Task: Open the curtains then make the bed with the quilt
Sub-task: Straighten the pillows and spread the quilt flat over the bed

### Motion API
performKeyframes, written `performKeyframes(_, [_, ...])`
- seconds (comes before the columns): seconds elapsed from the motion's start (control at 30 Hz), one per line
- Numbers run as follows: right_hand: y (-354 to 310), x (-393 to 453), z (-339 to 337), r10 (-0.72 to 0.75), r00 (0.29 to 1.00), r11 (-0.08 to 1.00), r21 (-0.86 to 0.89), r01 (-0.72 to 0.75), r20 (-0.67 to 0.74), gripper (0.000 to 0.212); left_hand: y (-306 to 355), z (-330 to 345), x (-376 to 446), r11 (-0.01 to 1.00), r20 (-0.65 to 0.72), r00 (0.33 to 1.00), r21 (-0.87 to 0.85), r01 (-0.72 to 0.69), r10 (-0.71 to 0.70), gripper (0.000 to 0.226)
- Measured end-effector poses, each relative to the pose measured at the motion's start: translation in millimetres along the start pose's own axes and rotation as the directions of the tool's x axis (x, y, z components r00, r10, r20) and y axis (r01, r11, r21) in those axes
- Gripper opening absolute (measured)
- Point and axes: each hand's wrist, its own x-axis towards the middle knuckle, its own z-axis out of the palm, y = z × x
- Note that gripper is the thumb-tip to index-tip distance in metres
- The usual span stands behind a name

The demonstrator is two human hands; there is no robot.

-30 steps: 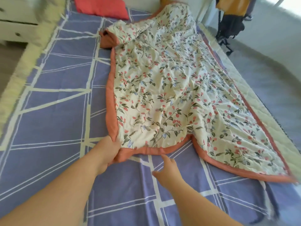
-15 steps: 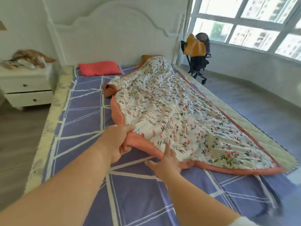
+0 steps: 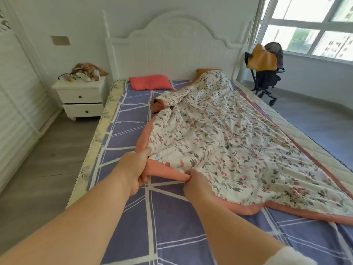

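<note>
A floral quilt (image 3: 225,134) with an orange border lies crumpled over the right half of the bed (image 3: 133,226), which has a purple sheet with white lines. My left hand (image 3: 135,167) grips the quilt's near-left corner, bunching the orange edge. My right hand (image 3: 196,180) pinches the same orange border just to the right. The quilt's far end covers an orange pillow near the white headboard (image 3: 181,46). No curtain shows across the bright window (image 3: 309,25) at the right.
A red pillow (image 3: 150,85) lies at the head of the bed. A white nightstand (image 3: 81,98) with clutter stands to the left. A black stroller (image 3: 267,73) with an orange bag stands by the window. Bare floor runs along both sides.
My head has lifted, bringing the headboard and window into view. My right hand has moved from hovering over the sheet to pinching the quilt's border. The left hand has bunched up the corner.
</note>
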Motion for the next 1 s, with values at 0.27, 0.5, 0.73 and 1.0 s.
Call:
performKeyframes(0.27, [18,-53,18,-0.082,0.942,0.984,-0.124,0.129,0.327,0.023,-18,-34,-15,0.886,-0.136,0.965,0.441,-0.144,0.224,0.028])
performKeyframes(0.5, [-24,-90,59,-0.046,0.930,0.954,-0.259,0.148,0.364,0.032,-18,-103,-34,0.625,-0.077,0.919,0.754,-0.200,0.388,0.029])
performKeyframes(0.73, [-58,-145,130,0.130,0.915,0.898,-0.437,0.055,0.383,0.043,-52,-200,-41,0.418,0.095,0.981,0.895,-0.157,0.167,0.022])
performKeyframes(1.0, [-48,-200,194,0.210,0.903,0.849,-0.528,0.022,0.374,0.049,-123,-265,-47,0.381,0.077,0.978,0.924,0.003,-0.195,0.027])
